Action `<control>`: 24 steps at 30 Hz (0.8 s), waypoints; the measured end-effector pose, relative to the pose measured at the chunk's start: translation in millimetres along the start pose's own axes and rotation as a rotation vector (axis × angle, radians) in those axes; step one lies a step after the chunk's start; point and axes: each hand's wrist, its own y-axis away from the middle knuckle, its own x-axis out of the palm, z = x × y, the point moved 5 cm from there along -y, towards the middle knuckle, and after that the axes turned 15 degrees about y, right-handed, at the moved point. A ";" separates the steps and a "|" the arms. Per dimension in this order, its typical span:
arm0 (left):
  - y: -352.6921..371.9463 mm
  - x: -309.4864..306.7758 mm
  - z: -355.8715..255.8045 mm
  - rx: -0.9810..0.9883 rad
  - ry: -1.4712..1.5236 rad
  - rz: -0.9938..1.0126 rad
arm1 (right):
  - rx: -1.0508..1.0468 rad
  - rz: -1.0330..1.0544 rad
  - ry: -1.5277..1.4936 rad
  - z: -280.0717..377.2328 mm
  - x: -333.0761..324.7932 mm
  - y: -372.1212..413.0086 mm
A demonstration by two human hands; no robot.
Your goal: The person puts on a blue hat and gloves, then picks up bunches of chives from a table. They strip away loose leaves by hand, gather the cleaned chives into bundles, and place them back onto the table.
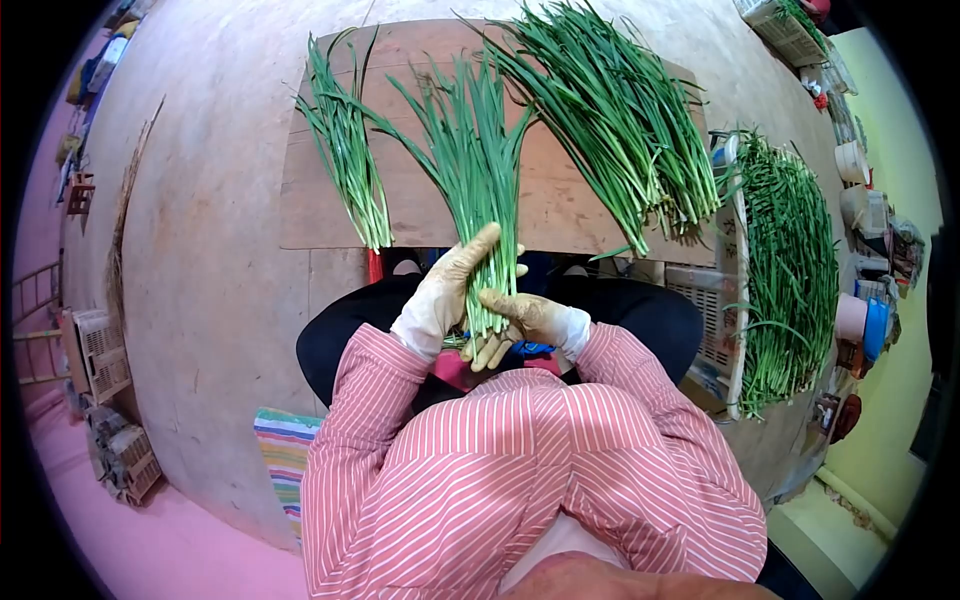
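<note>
A bunch of garlic chives (478, 170) lies between my two gloved hands, white stem ends toward me and green tips over the board. My left hand (440, 290) is wrapped round the stems from the left, its thumb stretched up along them. From the right, my right hand (535, 318) grips the lower stems, thumb across the front and fingers under the cut ends. Part of the fingers on both hands is hidden by the stems. A smaller bunch of chives (350, 150) rests on the board to the left, and a large pile of chives (620, 110) to the right.
The brown board (420, 215) is in front of my knees. A pale crate (705, 310) heaped with more chives (787, 270) stands at my right. Striped cloth (285, 450) lies on the floor at my left. Baskets (100, 350) and household items line both walls.
</note>
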 end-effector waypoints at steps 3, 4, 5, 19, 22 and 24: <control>8.9 9.2 2.1 0.046 -0.087 0.022 | 0.056 0.002 0.056 -7.8 -0.3 1.2; 9.5 9.7 2.0 0.052 -0.100 0.026 | 0.079 -0.021 0.083 -8.6 -0.3 1.6; 6.6 7.0 1.6 0.079 -0.055 0.039 | 0.088 -0.110 0.123 -6.5 -3.6 3.0; -4.5 5.9 -4.3 0.083 0.134 0.161 | -0.041 -0.187 -0.068 -5.5 -22.4 -0.5; -7.2 3.8 2.3 -0.006 0.152 0.166 | -0.030 -0.153 -0.104 -9.6 -19.4 -3.4; -6.0 6.4 3.7 -0.006 0.113 0.202 | -0.024 -0.125 -0.010 -6.1 -20.4 -1.6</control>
